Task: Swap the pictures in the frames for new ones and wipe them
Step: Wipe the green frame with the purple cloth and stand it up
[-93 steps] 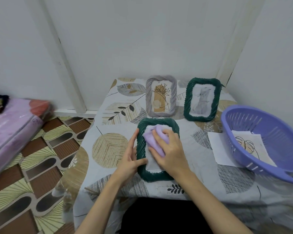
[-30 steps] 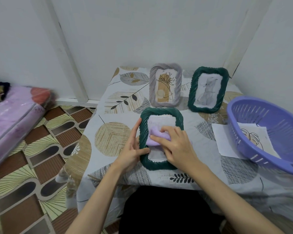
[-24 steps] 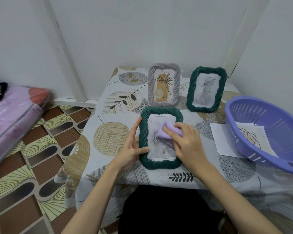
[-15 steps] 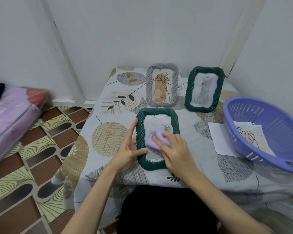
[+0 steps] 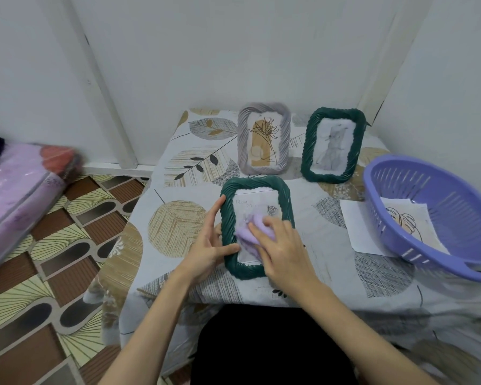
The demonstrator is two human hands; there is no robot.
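Note:
A dark green woven picture frame [image 5: 254, 187] lies flat on the table in front of me, with a pale sketch behind its glass. My left hand [image 5: 206, 243] holds its left rim, thumb over the edge and fingers straight along the side. My right hand [image 5: 282, 245] presses a lilac cloth [image 5: 247, 232] onto the lower half of the glass, fingers curled over it. Behind stand a grey woven frame [image 5: 263, 138] with a plant drawing and a second green frame [image 5: 332, 145] with a grey sketch.
A purple plastic basket [image 5: 431, 215] sits at the right, tilted, holding a printed sheet [image 5: 408, 223]; a white sheet [image 5: 357, 229] lies beneath it. The leaf-patterned tablecloth [image 5: 178, 226] covers a small table in a wall corner. A pink mattress [image 5: 14, 190] lies on the floor at left.
My right hand has rubbed the cloth around the glass, from the top to the right and back to the lower left. My left hand has kept its hold on the rim.

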